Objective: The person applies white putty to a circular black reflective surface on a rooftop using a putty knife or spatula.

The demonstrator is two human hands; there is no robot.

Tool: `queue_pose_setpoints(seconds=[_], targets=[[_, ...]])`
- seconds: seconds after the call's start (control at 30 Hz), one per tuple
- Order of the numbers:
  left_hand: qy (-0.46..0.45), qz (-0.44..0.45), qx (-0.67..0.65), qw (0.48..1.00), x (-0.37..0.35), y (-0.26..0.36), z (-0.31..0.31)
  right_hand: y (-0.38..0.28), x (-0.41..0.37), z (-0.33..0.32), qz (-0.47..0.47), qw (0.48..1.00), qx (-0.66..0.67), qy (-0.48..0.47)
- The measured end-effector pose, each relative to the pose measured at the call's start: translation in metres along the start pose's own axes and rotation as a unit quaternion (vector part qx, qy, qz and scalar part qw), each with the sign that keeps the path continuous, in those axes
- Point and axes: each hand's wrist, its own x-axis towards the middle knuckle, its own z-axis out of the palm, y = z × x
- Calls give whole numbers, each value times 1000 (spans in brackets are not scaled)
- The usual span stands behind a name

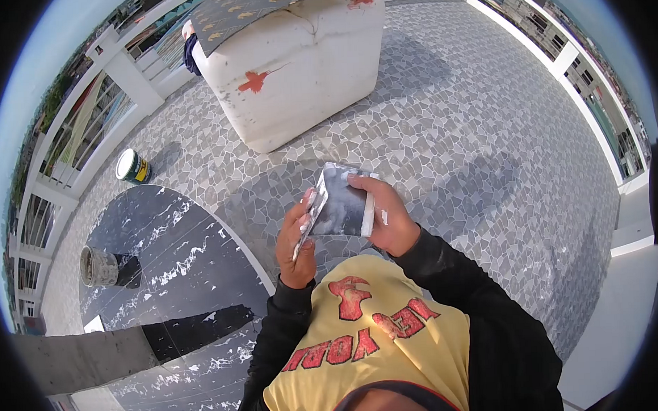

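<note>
Both hands are together in front of my chest. My right hand (pixel 395 219) grips a broad, dark grey scraper blade (pixel 342 203) by its pale right-hand edge, the thumb lying over its upper face. White paste smears that blade's face and rim. My left hand (pixel 297 241) is closed around a thin, white-smeared scraper (pixel 311 219), seen nearly edge-on. The two scrapers meet along the left side of the dark blade. White paste also spots the fingers of both hands.
A large white tub (pixel 303 76) with a patterned cover stands ahead. Left lie a dark round surface with white streaks (pixel 178 232), a dirty bucket (pixel 99 266) and a lidded paint can (pixel 132 166). A grey beam (pixel 88 359) crosses lower left. White railings (pixel 133 85) border the stone-patterned floor (pixel 477 91).
</note>
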Motion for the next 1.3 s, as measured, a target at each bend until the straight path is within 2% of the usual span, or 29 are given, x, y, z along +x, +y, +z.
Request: queue_pose_setpoints(seconds=[0.03,0.07,0.1,0.17,0.23,0.3,0.37,0.4,0.43,0.47,0.5,0.57,0.6,0.63,0.67,0.7,0.73,0.77,0.8,0.83,0.87,0.9,0.93,0.97,1.03,1.17,1.23,1.27,1.3], targets=[[-13,-2,-3,1000,1,0,0,-7,-8,12,20,1000,13,5],[-26,25,3,999,1,-1,0,-13,-15,25,-16,994,-82,64],[-36,54,9,998,1,-2,-2,-15,-9,21,-19,995,-76,65],[-44,35,33,998,-10,-10,-14,-17,9,11,154,987,5,-32],[-52,-43,12,998,-12,-7,-24,-15,17,12,164,985,-3,-54],[-50,-7,33,998,-14,-15,-36,-16,18,18,192,979,10,-72],[-63,80,133,986,-14,-20,-45,-19,19,17,196,974,14,-114],[-60,80,136,986,-15,-20,-54,-20,19,18,182,979,-7,-95],[-117,73,228,964,-17,-19,-66,-22,20,18,166,983,-29,-75],[-172,65,316,931,-18,-20,-73,-24,28,10,170,980,-10,-102],[-166,66,318,931,-23,-23,-73,-30,33,10,172,980,-14,-104],[-95,-126,156,975,-46,-33,-69,-39,38,10,116,987,12,-109],[-9,-221,99,970,-66,-43,-66,-41,37,10,42,996,-25,-73],[-2,-221,97,971,-53,-30,-49,-43,35,9,46,996,-31,-75],[122,-281,-93,947,-40,-14,-32,-42,31,8,-141,952,-242,-124],[241,-323,-279,872,-26,2,-21,-43,28,5,-315,829,-430,-167],[233,-368,-294,851,-20,7,-20,-47,26,-1,-59,940,-310,-127],[241,-368,-296,848,-11,14,-17,-42,24,3,-52,939,-315,-129],[239,-397,-361,809,0,22,-15,-35,21,13,-218,848,-433,-214],[233,-422,-423,767,9,29,-12,-30,17,20,-374,709,-523,-289],[220,-417,-437,766,16,34,-11,-28,11,24,-370,707,-526,-293],[223,-415,-440,765,21,38,-10,-26,6,28,-367,665,-558,-335],[215,-385,-430,788,25,41,-10,-24,3,30,-363,620,-585,-376],[205,-356,-420,810,29,44,-10,-23,5,26,-363,619,-585,-378],[204,-353,-408,817,32,49,-12,-17,17,7,-397,546,-639,-368],[213,-349,-378,831,24,42,-15,-24,46,-16,-420,511,-675,-327],[217,-347,-386,827,23,43,-16,-30,54,-22,-403,525,-708,-245],[226,-359,-409,808,23,44,-15,-26,58,-29,-433,574,-654,-234],[236,-370,-433,787,24,44,-15,-23,48,-23,-434,568,-657,-241]])
